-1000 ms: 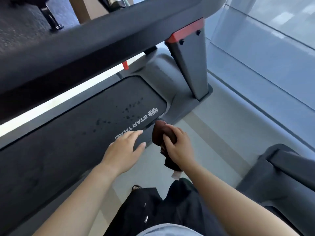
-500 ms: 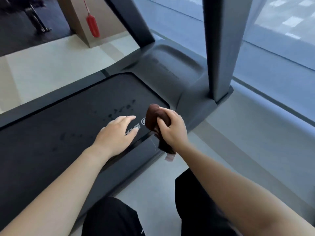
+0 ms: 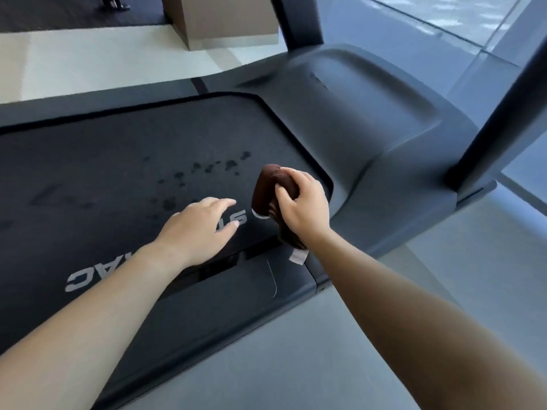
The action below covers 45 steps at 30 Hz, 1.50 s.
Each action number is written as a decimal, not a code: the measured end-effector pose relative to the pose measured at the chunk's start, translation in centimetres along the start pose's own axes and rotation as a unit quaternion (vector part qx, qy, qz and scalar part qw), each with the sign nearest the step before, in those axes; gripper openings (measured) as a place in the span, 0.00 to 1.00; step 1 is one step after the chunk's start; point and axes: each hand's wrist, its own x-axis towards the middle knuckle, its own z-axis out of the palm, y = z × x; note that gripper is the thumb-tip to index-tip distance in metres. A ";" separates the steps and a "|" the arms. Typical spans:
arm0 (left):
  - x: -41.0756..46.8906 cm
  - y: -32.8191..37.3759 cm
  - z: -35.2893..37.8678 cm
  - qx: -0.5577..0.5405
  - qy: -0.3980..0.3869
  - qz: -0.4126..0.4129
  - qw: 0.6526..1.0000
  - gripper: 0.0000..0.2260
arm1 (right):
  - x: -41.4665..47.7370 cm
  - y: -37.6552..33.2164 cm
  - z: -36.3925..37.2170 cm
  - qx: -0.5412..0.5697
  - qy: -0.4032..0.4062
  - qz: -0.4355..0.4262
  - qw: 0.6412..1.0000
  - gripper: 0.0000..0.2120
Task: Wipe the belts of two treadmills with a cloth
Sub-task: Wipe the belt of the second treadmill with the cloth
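A black treadmill belt (image 3: 97,179) with white lettering fills the left and middle of the view. Dark wet spots (image 3: 207,170) dot it near its front end. My right hand (image 3: 302,205) is shut on a bunched brown cloth (image 3: 266,189), held just above the belt's front right corner; a white tag hangs from the cloth. My left hand (image 3: 198,229) is open, fingers spread, palm down over the lettering, a little left of the cloth.
The grey motor cover (image 3: 355,113) lies beyond the belt, with two dark uprights (image 3: 503,113) rising from it. A grey side rail (image 3: 242,288) runs along the near edge. A brown pillar base (image 3: 225,22) stands on the pale floor behind. Glass wall at right.
My view has dropped under the handrail and closer to the belt. Both hands have moved forward over the belt's front corner, the right still gripping the cloth.
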 end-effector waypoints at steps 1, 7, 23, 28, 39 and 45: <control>1.2 0.1 0.5 0.004 0.008 0.001 1.000 0.22 | 1.4 0.5 0.4 -0.009 0.006 -0.014 1.000 0.17; 6.9 1.9 2.4 0.028 0.024 -0.010 0.999 0.22 | 6.7 3.4 1.7 -0.036 0.014 -0.051 0.998 0.18; 11.9 -4.0 3.9 0.025 0.015 0.015 0.999 0.21 | 7.4 5.4 7.7 -0.087 0.015 -0.048 0.995 0.20; 13.5 -5.1 3.9 -0.011 0.017 0.065 0.998 0.22 | 7.2 4.9 7.7 -0.133 0.012 -0.021 0.991 0.22; 13.6 -8.7 5.6 0.019 0.037 0.102 0.994 0.22 | 8.7 5.6 7.4 -0.279 -0.104 -0.133 0.945 0.35; 12.3 -10.2 6.6 0.063 0.019 0.093 0.993 0.22 | 11.5 6.2 9.5 -0.256 -0.065 -0.061 0.963 0.28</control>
